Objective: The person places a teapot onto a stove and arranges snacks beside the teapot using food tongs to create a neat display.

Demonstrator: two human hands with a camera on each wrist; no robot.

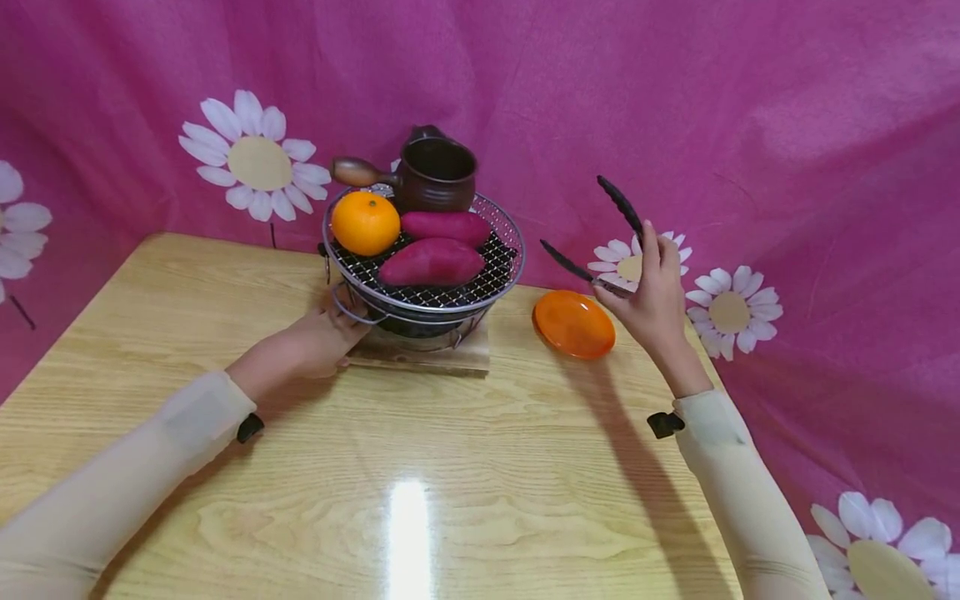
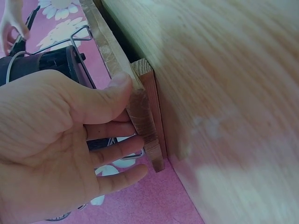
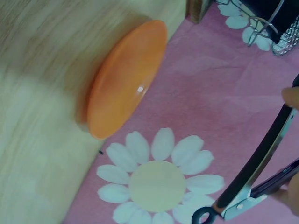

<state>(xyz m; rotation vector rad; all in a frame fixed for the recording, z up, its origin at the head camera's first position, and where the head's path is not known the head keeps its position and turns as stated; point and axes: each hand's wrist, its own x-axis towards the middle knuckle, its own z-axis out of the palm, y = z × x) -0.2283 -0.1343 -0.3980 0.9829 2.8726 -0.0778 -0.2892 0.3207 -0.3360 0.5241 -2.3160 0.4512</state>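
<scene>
My left hand (image 1: pixel 322 337) grips the left front corner of a low wooden board (image 1: pixel 420 358). Its thumb lies on the board's edge and the other fingers reach along its end in the left wrist view. On the board stands a round tabletop grill (image 1: pixel 501 257) with a wire mesh. An orange (image 1: pixel 366 223), two purple sweet potatoes (image 1: pixel 432 262) and a dark brown pot (image 1: pixel 435 179) with a wooden handle sit on the mesh. Raised at the right, my right hand (image 1: pixel 652 300) holds black-armed tongs (image 1: pixel 621 202), their arms spread with nothing between them.
A shallow orange plate (image 1: pixel 574 325) lies on the wooden table (image 1: pixel 480 467), right of the grill and below the tongs. Behind the table hangs a pink cloth (image 1: pixel 570 100) printed with white daisies, close to the pot. A wire loop handle (image 1: pixel 348 310) projects beside my left hand.
</scene>
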